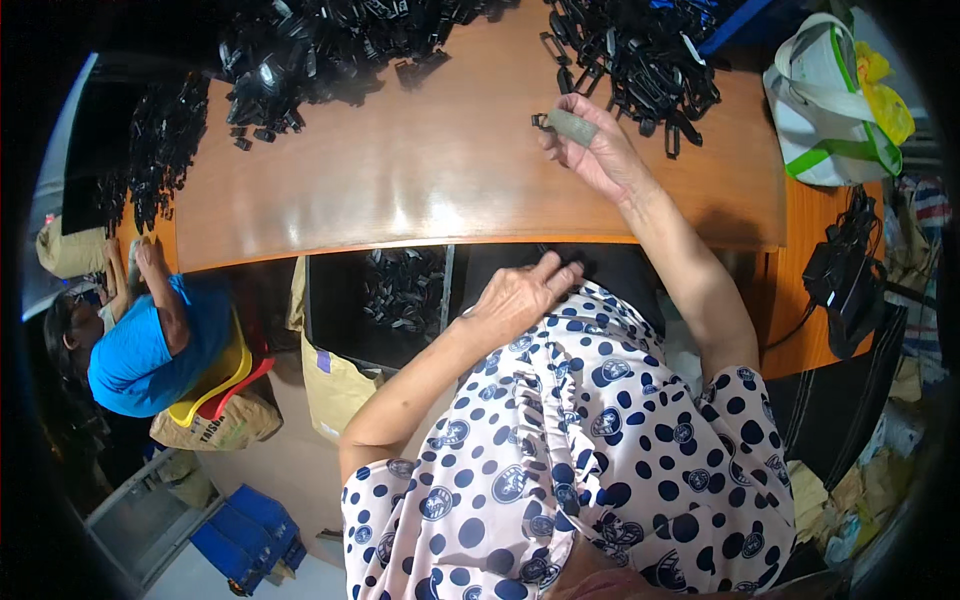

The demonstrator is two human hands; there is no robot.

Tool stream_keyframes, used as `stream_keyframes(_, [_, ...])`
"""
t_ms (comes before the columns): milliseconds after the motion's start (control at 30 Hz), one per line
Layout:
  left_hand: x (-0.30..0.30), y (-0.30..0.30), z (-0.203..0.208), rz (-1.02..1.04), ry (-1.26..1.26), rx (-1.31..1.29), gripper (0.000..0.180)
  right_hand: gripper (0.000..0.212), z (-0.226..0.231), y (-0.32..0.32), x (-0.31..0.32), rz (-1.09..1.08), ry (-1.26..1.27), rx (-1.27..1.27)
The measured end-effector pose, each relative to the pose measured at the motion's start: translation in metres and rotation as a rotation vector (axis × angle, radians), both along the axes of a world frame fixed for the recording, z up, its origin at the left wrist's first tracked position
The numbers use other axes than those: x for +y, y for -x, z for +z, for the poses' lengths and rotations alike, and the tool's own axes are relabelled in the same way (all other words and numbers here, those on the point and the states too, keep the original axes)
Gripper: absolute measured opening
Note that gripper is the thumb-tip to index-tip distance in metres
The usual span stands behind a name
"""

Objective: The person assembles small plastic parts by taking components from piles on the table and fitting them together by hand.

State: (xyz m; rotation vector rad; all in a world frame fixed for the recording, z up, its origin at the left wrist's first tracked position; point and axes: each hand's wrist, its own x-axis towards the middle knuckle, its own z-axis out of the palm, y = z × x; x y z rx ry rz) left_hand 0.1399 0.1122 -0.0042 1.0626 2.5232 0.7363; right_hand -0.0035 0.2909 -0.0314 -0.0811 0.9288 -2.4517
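Observation:
My right hand [592, 148] is raised over the wooden table [420, 170] and pinches a small grey strip [572, 125] with a black clip at its left end. Just beyond it lies a heap of black plastic parts [640, 60]. My left hand [525, 292] is lower, at the table's near edge above my lap, fingers curled around a small dark piece that I cannot make out. A second heap of black parts [320, 45] lies at the table's far left.
A box of black parts [405, 290] stands under the table beside a brown sack [335, 385]. A white and green bag [835, 100] sits at the right. A person in a blue top [150, 345] sits at the left. Dark cables [850, 275] hang right.

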Motion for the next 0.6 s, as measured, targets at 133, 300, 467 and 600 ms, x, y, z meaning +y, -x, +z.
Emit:
stream_keyframes(133, [0.012, 0.002, -0.063, 0.118, 0.110, 0.072, 0.052, 0.015, 0.002, -0.001, -0.004, 0.017, 0.001, 0.032])
stream_keyframes(300, [0.034, 0.015, -0.117, 0.120, 0.464, 0.164, 0.045, 0.018, 0.002, -0.001, -0.002, 0.030, 0.003, 0.008])
stream_keyframes(467, [0.044, 0.028, -0.122, 0.267, 0.383, 0.106, 0.043, 0.021, -0.001, -0.006, -0.002, 0.012, 0.029, 0.018])
stream_keyframes(600, [0.039, 0.024, -0.136, 0.158, 0.402, 0.288, 0.048, 0.024, -0.003, -0.006, -0.002, 0.017, 0.028, 0.035])
